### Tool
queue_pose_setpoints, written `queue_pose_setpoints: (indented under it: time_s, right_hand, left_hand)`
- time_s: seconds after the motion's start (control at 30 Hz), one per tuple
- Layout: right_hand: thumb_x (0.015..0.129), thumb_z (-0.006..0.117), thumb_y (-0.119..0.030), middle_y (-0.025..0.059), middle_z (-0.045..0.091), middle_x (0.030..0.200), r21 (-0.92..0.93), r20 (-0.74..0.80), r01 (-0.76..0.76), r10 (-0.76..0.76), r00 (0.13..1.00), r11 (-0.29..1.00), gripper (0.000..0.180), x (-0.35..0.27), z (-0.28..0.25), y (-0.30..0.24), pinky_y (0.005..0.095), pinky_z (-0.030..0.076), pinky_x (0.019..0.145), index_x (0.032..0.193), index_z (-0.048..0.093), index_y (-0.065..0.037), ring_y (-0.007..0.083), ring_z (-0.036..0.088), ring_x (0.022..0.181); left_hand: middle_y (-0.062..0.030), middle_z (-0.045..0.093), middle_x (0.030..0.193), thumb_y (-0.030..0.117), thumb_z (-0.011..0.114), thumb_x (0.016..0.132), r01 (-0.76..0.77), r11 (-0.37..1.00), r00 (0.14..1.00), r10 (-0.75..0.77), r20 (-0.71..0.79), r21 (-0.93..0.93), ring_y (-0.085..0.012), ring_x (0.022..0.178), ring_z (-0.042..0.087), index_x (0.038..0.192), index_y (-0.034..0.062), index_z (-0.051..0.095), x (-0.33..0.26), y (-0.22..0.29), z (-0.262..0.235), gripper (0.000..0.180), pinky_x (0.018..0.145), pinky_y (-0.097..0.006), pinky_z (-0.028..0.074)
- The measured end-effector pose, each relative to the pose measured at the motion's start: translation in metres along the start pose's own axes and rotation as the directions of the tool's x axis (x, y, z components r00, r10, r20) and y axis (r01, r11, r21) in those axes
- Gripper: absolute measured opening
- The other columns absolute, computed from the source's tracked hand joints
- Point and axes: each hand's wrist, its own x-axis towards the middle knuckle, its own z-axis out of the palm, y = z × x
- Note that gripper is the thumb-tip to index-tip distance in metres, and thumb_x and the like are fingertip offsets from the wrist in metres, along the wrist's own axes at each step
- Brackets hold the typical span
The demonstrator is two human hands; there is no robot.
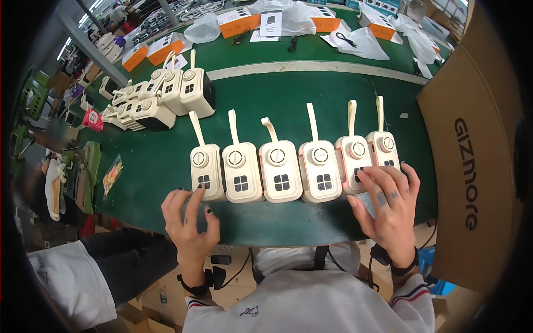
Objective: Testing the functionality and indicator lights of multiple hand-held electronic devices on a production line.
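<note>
A row of several cream-coloured rounded devices stands across the green table (266, 222), each with a round slotted dial, a black four-key pad and a strap loop at its far end. My left hand (191, 219) is at the near end of the leftmost device (204, 166), its index fingertip at the lower edge of the key pad. With fingers spread, my right hand (388, 202) reaches over the second device from the right (355, 158). A fingertip rests by that device's keys, and the other fingers partly cover the rightmost device (383, 145). Neither hand grips anything.
More cream devices (183, 91) are grouped at the far left. A tall cardboard box (472, 166) walls off the right side. Orange-and-white boxes (239, 22), plastic bags and cables lie beyond a pale strip. A small packet (112, 176) is at left, and another person's dark-clothed leg (130, 258) is nearby.
</note>
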Motion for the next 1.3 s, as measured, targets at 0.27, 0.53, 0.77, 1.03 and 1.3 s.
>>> queue_pose_setpoints:
  time_s: [0.27, 0.53, 0.77, 1.03, 1.3]
  right_hand:
    - [0.071, 0.077, -0.021, 0.0061, 0.062, 0.103, -0.014, -0.022, 0.032, -0.032, 0.999, 0.999, 0.037, -0.001, 0.01, 0.003, 0.0492, 0.033, 0.099, 0.101, 0.066, -0.002, 0.0231, 0.058, 0.096]
    - [0.072, 0.076, -0.027, 0.005, 0.059, 0.109, 0.039, 0.017, 0.116, -0.117, 0.993, 0.992, 0.04, 0.015, 0.002, -0.028, 0.0545, 0.032, 0.1, 0.102, 0.07, -0.003, 0.0242, 0.055, 0.098]
    - [0.073, 0.075, -0.026, 0.0079, 0.061, 0.105, 0.031, 0.051, 0.125, -0.127, 0.991, 0.992, 0.041, 0.015, 0.014, -0.033, 0.0516, 0.035, 0.099, 0.103, 0.068, 0.001, 0.0235, 0.057, 0.096]
    - [0.073, 0.075, -0.032, 0.0088, 0.059, 0.11, -0.036, 0.193, 0.104, -0.095, 0.976, 0.994, 0.051, 0.028, -0.002, -0.045, 0.0542, 0.03, 0.103, 0.111, 0.064, 0.0, 0.0279, 0.055, 0.1]
    - [0.073, 0.075, -0.035, 0.0087, 0.056, 0.111, 0.093, 0.128, 0.186, -0.197, 0.972, 0.978, 0.053, 0.038, 0.019, -0.066, 0.0553, 0.031, 0.1, 0.11, 0.065, 0.002, 0.0279, 0.052, 0.104]
  left_hand:
    - [-0.0123, 0.051, 0.092, 0.001, 0.061, 0.062, 0.014, 1.0, 1.0, -0.014, -0.004, 0.002, -0.0279, 0.078, 0.05, 0.108, 0.0014, 0.066, -0.003, -0.001, 0.001, 0.046, 0.063, -0.037, 0.044]
    - [-0.0041, 0.045, 0.059, -0.003, 0.059, 0.066, 0.04, 0.994, 0.997, -0.034, 0.066, -0.099, -0.019, 0.047, 0.043, 0.111, -0.0036, 0.063, -0.001, -0.002, 0.003, 0.045, 0.045, -0.03, 0.037]
    - [-0.0034, 0.05, 0.057, -0.003, 0.06, 0.066, 0.037, 0.993, 0.998, -0.03, 0.062, -0.116, -0.0181, 0.043, 0.046, 0.112, -0.0022, 0.063, -0.002, -0.002, 0.002, 0.046, 0.044, -0.029, 0.038]
    - [-0.0033, 0.05, 0.057, -0.002, 0.061, 0.066, 0.033, 0.995, 0.997, -0.027, 0.07, -0.092, -0.0175, 0.043, 0.046, 0.114, 0.0001, 0.063, -0.004, -0.003, 0.006, 0.048, 0.043, -0.029, 0.039]
    - [-0.0016, 0.048, 0.056, 0.0, 0.06, 0.065, 0.056, 0.995, 0.996, -0.049, 0.072, -0.087, -0.0164, 0.043, 0.044, 0.116, 0.0023, 0.063, -0.004, 0.002, 0.008, 0.051, 0.043, -0.028, 0.037]
